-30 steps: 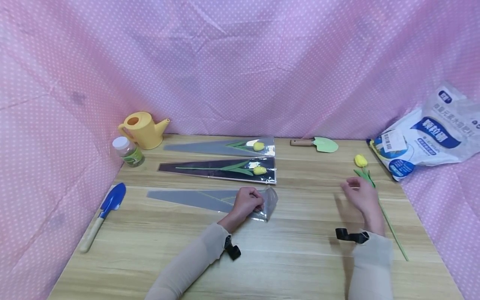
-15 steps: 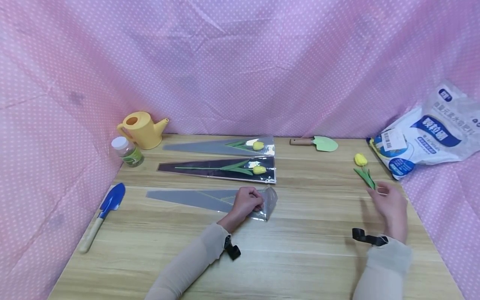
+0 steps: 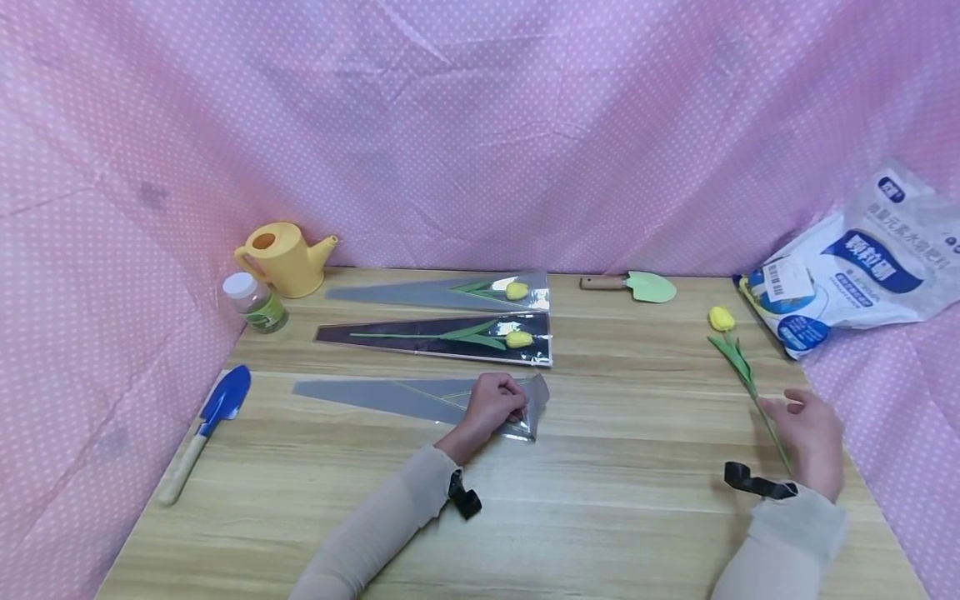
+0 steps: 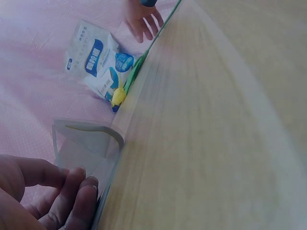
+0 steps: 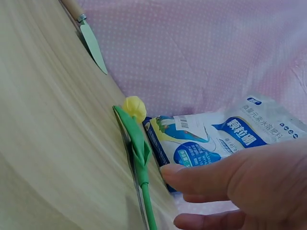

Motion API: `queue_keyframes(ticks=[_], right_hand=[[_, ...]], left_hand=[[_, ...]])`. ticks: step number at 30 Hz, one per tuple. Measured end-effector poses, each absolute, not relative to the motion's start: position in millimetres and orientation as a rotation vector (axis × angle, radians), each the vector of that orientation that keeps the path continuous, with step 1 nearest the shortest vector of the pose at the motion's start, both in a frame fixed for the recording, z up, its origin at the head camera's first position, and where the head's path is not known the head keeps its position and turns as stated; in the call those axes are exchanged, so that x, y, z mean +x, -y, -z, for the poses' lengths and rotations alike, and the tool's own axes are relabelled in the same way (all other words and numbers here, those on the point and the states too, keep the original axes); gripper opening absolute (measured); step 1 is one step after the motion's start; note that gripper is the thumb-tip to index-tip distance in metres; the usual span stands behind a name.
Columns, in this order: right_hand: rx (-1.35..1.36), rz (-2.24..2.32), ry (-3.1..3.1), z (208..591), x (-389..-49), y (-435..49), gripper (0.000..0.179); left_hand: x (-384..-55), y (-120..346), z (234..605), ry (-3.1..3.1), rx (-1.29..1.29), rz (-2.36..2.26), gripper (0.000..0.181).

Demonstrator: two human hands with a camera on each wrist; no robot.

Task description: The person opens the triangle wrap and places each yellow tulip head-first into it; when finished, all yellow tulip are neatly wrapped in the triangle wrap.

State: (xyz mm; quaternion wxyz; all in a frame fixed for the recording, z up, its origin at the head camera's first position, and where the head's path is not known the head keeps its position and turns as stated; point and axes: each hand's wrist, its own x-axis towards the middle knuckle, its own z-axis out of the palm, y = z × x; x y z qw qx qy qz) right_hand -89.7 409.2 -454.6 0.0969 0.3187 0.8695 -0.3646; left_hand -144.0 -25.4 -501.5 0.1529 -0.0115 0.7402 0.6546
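Note:
My left hand (image 3: 491, 410) pinches the wide end of a grey, see-through flower sleeve (image 3: 360, 395) lying on the table. In the left wrist view the lifted film of the sleeve (image 4: 86, 143) stands out beyond the fingertips. At the right, a single yellow tulip (image 3: 738, 360) with green leaves lies on the tabletop. My right hand (image 3: 813, 437) is beside its stem, fingers relaxed. The right wrist view shows thumb and fingers apart, to the right of the tulip's stem (image 5: 147, 201). The stem's lower end is hidden behind that hand in the head view.
Behind the left hand lie a dark sleeve (image 3: 337, 335) and a grey sleeve (image 3: 375, 295), each holding a yellow tulip. A green trowel (image 3: 651, 287), white fertilizer bag (image 3: 847, 275), yellow watering can (image 3: 288, 262), capped jar (image 3: 258, 307) and blue trowel (image 3: 225, 400) stand around the edges.
My right hand has moved right and toward the body, down along the tulip's stem. The left hand stays on the sleeve, whose open end has shifted slightly. The tulip lies where it was.

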Motion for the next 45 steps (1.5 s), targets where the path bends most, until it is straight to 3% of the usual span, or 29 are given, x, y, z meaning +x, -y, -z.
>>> queue_keyframes(ticks=[8,12,27,45], right_hand=[[0.722,0.827,-2.664,457.9,-88.2,-412.5,0.079],[0.660,0.718,-2.702,459.6,-88.7,-412.6,0.070],[0.758,0.799,-2.776,466.7,-90.4,-409.7,0.049],[0.740,0.911,-2.619,462.0,-93.4,-404.7,0.052]], left_hand=[[-143.7,25.7,500.0,-2.137,-0.050,-1.853,0.004],[-143.7,25.7,500.5,-2.144,-0.046,-1.853,0.004],[-144.5,25.3,501.1,-2.144,-0.046,-1.854,0.005],[-143.9,25.5,500.4,-2.125,-0.051,-1.864,0.005]])
